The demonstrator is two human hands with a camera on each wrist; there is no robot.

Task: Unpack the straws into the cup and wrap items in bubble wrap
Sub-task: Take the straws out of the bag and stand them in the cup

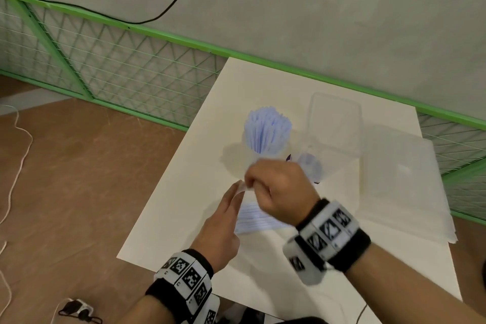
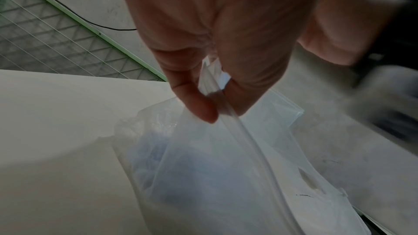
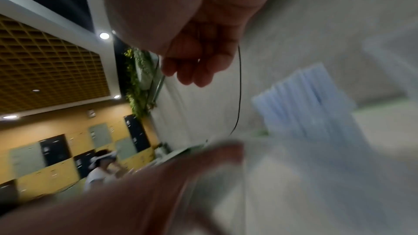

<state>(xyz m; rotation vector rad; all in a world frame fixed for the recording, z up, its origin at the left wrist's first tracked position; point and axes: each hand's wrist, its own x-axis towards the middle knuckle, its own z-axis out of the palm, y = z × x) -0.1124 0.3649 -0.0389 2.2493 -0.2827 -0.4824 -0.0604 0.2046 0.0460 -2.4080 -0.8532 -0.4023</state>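
A clear cup (image 1: 259, 163) stands mid-table, packed with pale blue straws (image 1: 267, 131), which show blurred in the right wrist view as straws (image 3: 303, 99). My left hand (image 1: 240, 189) pinches the top edge of a clear zip bag (image 1: 253, 218) that lies on the table with more blue straws inside. In the left wrist view, my left hand (image 2: 214, 110) has thumb and finger nipping the bag (image 2: 203, 167) by its zip strip. My right hand (image 1: 253, 181) hovers just above the bag's mouth, fingers curled. Nothing shows in my right hand (image 3: 192, 76) there.
A clear plastic box (image 1: 334, 123) sits behind the cup. A sheet of bubble wrap (image 1: 402, 181) covers the table's right side. A second pale blue bundle (image 1: 311, 166) lies behind my right hand. A green mesh fence (image 1: 118, 66) and brown floor lie to the left.
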